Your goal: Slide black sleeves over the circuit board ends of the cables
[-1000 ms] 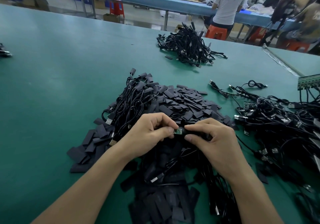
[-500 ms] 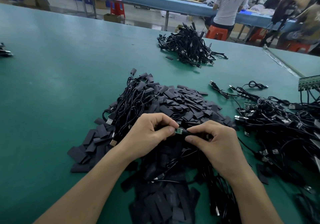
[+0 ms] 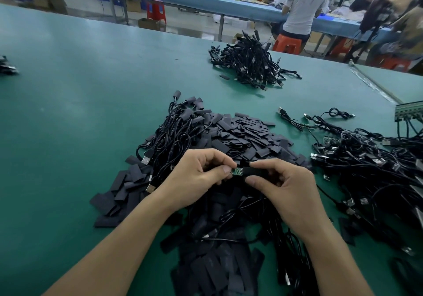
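Over a heap of flat black sleeves point(image 3: 242, 135), both hands meet at the middle of the table. My left hand point(image 3: 196, 176) pinches the small green circuit board point(image 3: 238, 171) at a cable's end. My right hand point(image 3: 283, 188) pinches a black sleeve point(image 3: 251, 171) whose open mouth covers part of the board; a short green piece still shows between my fingertips. The cable itself is hidden under my hands.
A tangle of black cables with bare boards point(image 3: 370, 158) lies to the right, another bundle point(image 3: 178, 133) on the left of the sleeve heap, and a further pile point(image 3: 251, 66) at the far middle. More sleeves point(image 3: 217, 268) lie near me. People sit at a blue bench behind.
The sleeve has slid a little further left over the board. Both hands stay in nearly the same place above the heap.
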Demonstrator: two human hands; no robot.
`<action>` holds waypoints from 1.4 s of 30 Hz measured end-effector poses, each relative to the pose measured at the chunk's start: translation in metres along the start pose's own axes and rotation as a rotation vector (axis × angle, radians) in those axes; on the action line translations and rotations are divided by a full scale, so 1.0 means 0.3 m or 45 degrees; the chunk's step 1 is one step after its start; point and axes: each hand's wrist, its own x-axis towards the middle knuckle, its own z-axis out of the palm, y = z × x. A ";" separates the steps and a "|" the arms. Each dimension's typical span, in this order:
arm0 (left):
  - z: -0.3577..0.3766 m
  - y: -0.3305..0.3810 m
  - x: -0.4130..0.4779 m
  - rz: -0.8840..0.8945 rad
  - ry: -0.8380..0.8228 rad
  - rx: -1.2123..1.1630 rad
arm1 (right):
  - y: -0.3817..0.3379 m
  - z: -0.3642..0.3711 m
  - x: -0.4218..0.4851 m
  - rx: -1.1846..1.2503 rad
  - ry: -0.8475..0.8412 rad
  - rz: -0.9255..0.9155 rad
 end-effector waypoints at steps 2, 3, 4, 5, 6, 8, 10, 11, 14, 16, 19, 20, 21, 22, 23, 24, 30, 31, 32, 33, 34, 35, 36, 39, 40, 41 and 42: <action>0.001 0.000 0.000 0.004 0.002 0.000 | -0.002 0.001 0.000 -0.007 -0.014 -0.018; 0.001 0.001 0.000 0.004 0.006 0.002 | -0.004 0.000 0.000 -0.003 -0.018 -0.026; 0.000 0.001 0.000 0.005 0.011 0.004 | -0.004 0.000 0.001 -0.005 -0.018 -0.037; 0.000 0.002 0.000 0.004 0.016 0.003 | -0.005 -0.001 0.001 -0.016 -0.016 -0.052; -0.001 0.002 0.000 0.002 0.019 0.000 | -0.006 -0.001 0.002 -0.029 -0.014 -0.061; -0.001 0.004 -0.001 -0.001 0.018 0.000 | -0.012 0.001 0.004 -0.032 -0.016 -0.066; -0.001 0.005 -0.001 0.002 0.009 -0.005 | -0.015 0.002 0.005 -0.033 -0.019 -0.072; -0.001 0.006 -0.001 0.006 0.003 -0.010 | -0.013 0.002 0.005 -0.034 -0.017 -0.073; -0.001 0.005 -0.002 0.008 -0.023 -0.020 | -0.014 0.002 0.006 -0.039 -0.011 -0.078; 0.001 0.003 -0.003 0.007 -0.044 -0.020 | -0.016 0.004 0.005 -0.057 -0.027 -0.112; 0.005 -0.002 -0.001 -0.001 -0.059 -0.042 | -0.020 0.011 0.003 -0.082 -0.067 -0.157; 0.005 -0.005 0.000 -0.017 -0.060 -0.065 | -0.021 0.013 0.002 -0.091 -0.068 -0.169; 0.004 -0.007 0.000 -0.034 -0.061 -0.087 | -0.021 0.015 0.002 -0.099 -0.061 -0.181; 0.003 -0.008 0.000 -0.047 -0.064 -0.106 | -0.022 0.015 0.003 -0.104 -0.049 -0.192; 0.002 -0.008 0.001 -0.054 -0.068 -0.117 | -0.023 0.015 0.003 -0.108 -0.039 -0.200; 0.002 -0.008 0.001 -0.058 -0.066 -0.124 | -0.024 0.015 0.004 -0.112 -0.029 -0.208; -0.010 -0.015 0.006 -0.059 0.063 -0.136 | -0.025 0.013 0.004 -0.119 0.030 -0.225; -0.013 -0.015 0.005 -0.061 0.071 -0.158 | -0.025 0.012 0.003 -0.126 0.032 -0.230; -0.015 -0.014 0.004 -0.064 0.076 -0.188 | -0.027 0.012 0.003 -0.135 0.032 -0.235; -0.016 -0.014 0.003 -0.068 0.082 -0.219 | -0.029 0.011 0.002 -0.143 0.032 -0.235; -0.016 -0.013 0.003 -0.070 0.090 -0.243 | -0.031 0.011 0.001 -0.150 0.033 -0.231; -0.015 -0.012 0.003 -0.072 0.098 -0.257 | -0.031 0.012 0.001 -0.150 0.037 -0.220; -0.013 -0.013 0.004 -0.075 0.101 -0.261 | -0.030 0.012 0.000 -0.141 0.044 -0.205; -0.005 -0.016 0.006 -0.076 0.090 -0.224 | -0.025 0.015 0.001 -0.133 0.071 -0.195; -0.004 -0.017 0.007 -0.073 0.083 -0.202 | -0.025 0.016 0.002 -0.150 0.080 -0.214; -0.004 -0.017 0.006 -0.070 0.074 -0.182 | -0.027 0.017 0.002 -0.162 0.088 -0.229; -0.005 -0.017 0.006 -0.068 0.065 -0.165 | -0.027 0.017 0.002 -0.162 0.098 -0.234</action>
